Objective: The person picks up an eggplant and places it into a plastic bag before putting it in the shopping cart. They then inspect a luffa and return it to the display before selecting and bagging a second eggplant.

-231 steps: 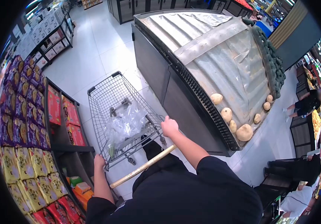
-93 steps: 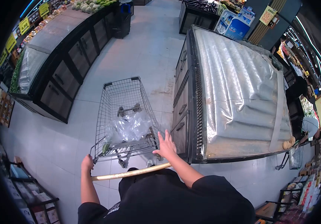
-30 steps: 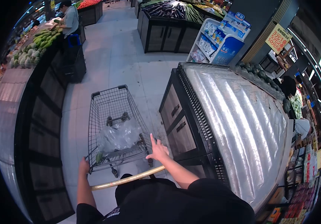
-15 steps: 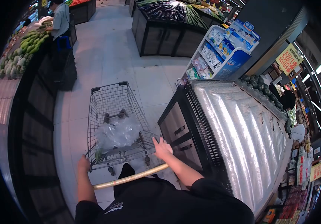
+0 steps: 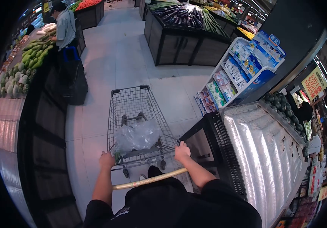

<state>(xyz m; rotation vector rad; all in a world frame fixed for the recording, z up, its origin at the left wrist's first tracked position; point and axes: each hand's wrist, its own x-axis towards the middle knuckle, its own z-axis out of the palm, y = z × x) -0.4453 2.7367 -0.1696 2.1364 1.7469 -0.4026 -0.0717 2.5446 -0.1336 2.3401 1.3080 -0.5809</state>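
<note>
A grey wire shopping cart (image 5: pixel 133 99) stands in the aisle before me, its yellowish handle bar (image 5: pixel 148 179) running close to my body. My left hand (image 5: pixel 106 160) is closed on the cart's near left corner. At the opposite near corner, my right hand (image 5: pixel 182 151) has its fingers curled round the frame. Inside the basket lies a clear plastic bag (image 5: pixel 137 135), and a bit of green leafy produce (image 5: pixel 117 155) shows by its left edge. The rest of the bag's contents cannot be made out.
A dark counter with a silvery padded cover (image 5: pixel 262 148) stands close on the right, near the cart. Beyond it is a blue-and-white packet rack (image 5: pixel 231 70). Eggplants (image 5: pixel 182 15) fill a stand ahead. On the left, a person (image 5: pixel 65 26) is beside a black bin (image 5: pixel 74 79).
My right hand's fingers were spread at the cart's corner and are now curled round it. The rack and side counter appear closer and further right in view.
</note>
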